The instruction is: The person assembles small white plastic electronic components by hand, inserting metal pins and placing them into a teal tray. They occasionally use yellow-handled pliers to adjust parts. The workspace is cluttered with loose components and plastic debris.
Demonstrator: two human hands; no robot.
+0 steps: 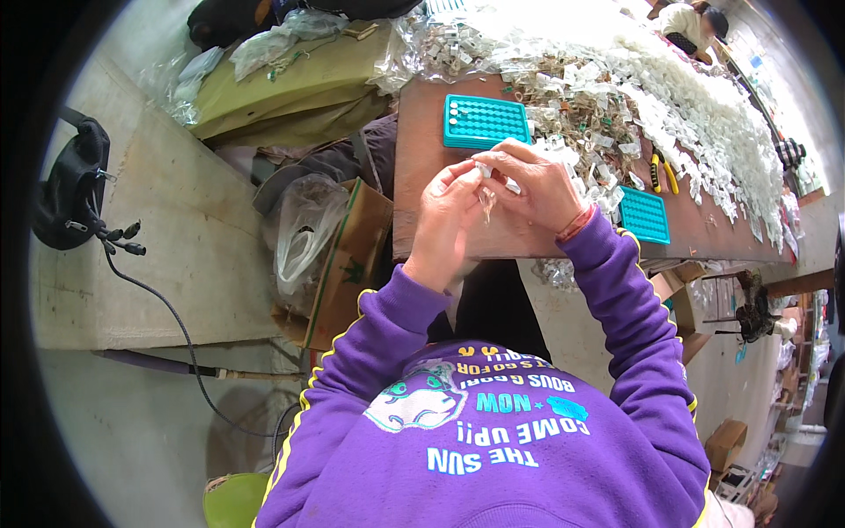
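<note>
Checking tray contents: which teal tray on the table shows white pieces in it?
The left tray, the farther one: white pieces sit along its left side. The right tray, beside the right sleeve, shows none.

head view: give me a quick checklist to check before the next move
1. Small white piece held in the left hand: ok, at its fingertips.
2. Right hand firmly gripping it too: cannot tell; its fingers are there but overlap.
3. Far teal pocketed tray nearby: ok, just beyond the hands.
4. Every pocket there filled: not ok; a few white discs sit along its left side.
5. Yellow-and-black-handled pliers clear of both hands: ok, lying to their right.
</note>
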